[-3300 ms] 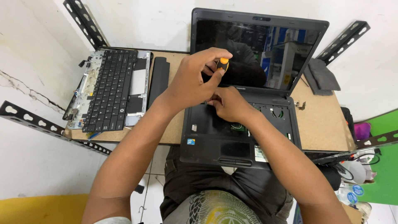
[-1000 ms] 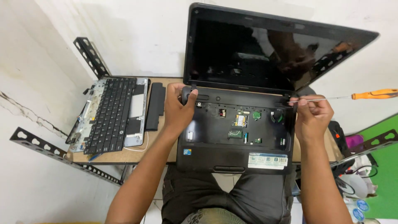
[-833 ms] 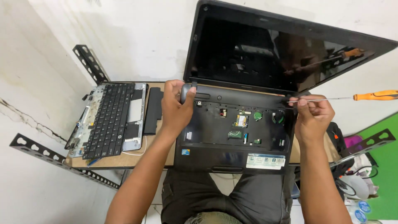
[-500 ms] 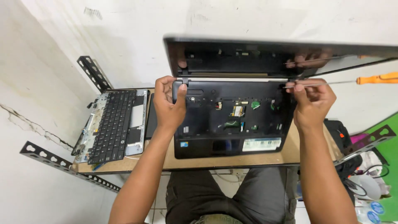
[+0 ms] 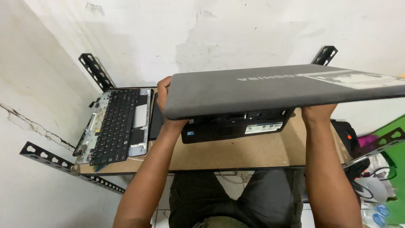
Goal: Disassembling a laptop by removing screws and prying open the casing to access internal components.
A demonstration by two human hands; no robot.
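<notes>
Both forearms are reaching forward over the bare brown wooden desk (image 5: pixel 236 154), well apart from each other. The left hand (image 5: pixel 165 98) is gripping the left edge of the dark grey laptop lid (image 5: pixel 270 88), fingers curling over its top while the wrist is passing under the corner. The right hand (image 5: pixel 317 113) is going up beneath the lid's right part, so whether it is clamping anything cannot be told. The lid is hanging almost flat above the black laptop base (image 5: pixel 236 126), which is sitting on the desk's far half. A pale rectangular sticker is showing on the lid's right end, and a white strip label is lying along the base's front edge. A detached black keyboard in a silver frame (image 5: pixel 116 124) is lying to the left.
</notes>
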